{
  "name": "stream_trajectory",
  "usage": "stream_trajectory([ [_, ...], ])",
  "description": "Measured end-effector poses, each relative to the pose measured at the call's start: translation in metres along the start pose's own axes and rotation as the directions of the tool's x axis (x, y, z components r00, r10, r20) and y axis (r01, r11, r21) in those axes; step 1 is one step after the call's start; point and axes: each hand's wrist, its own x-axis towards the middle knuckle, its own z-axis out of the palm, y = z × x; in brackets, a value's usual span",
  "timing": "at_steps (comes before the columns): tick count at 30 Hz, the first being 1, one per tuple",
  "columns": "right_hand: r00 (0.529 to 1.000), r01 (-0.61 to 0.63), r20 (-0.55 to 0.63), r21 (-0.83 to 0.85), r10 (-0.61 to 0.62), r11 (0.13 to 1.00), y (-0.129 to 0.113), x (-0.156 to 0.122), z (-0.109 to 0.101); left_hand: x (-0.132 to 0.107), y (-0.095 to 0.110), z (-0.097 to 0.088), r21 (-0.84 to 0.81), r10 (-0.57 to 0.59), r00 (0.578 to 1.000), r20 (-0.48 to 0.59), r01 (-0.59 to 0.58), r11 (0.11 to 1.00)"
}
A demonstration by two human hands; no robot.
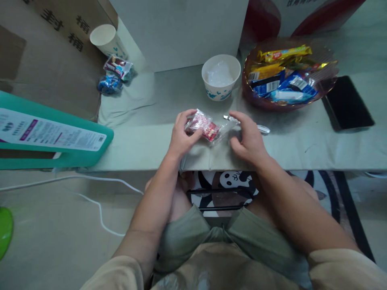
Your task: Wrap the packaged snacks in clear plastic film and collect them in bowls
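My left hand is closed around a small packet in clear plastic, red and pink inside. The loose end of its clear wrapper stretches toward my right hand. That hand hovers just beside it, thumb and fingers apart; whether a fingertip touches the film I cannot tell. A utility knife with a pale handle lies on the table partly hidden beneath my right hand, its metal tip showing on the left. Behind both hands stands a paper cup with clear plastic in it.
A glass bowl of snack packets stands at the back right, beside a black phone. At left are a second paper cup, small wrapped packets, a cardboard box and a green container. A white box blocks the back.
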Motion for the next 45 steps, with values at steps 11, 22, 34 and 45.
stream_trajectory([
  [11,0.995,-0.076,0.063,0.048,0.073,0.996,0.001,0.004,-0.013,0.010,0.010,-0.010,0.107,-0.079,0.996,0.045,0.073,0.991],
  [22,0.977,-0.182,-0.074,0.185,0.199,0.966,0.014,0.002,-0.022,0.012,0.003,-0.024,-0.119,-0.278,0.958,0.069,0.284,0.951],
  [34,0.925,-0.315,-0.163,0.175,0.343,0.933,0.023,-0.001,-0.027,0.014,-0.009,-0.043,-0.238,-0.512,0.846,-0.148,0.472,0.849],
  [45,1.000,-0.031,0.000,-0.081,0.031,0.996,-0.006,-0.003,-0.016,0.015,0.003,-0.045,0.205,-0.110,0.990,0.089,0.090,0.975],
])
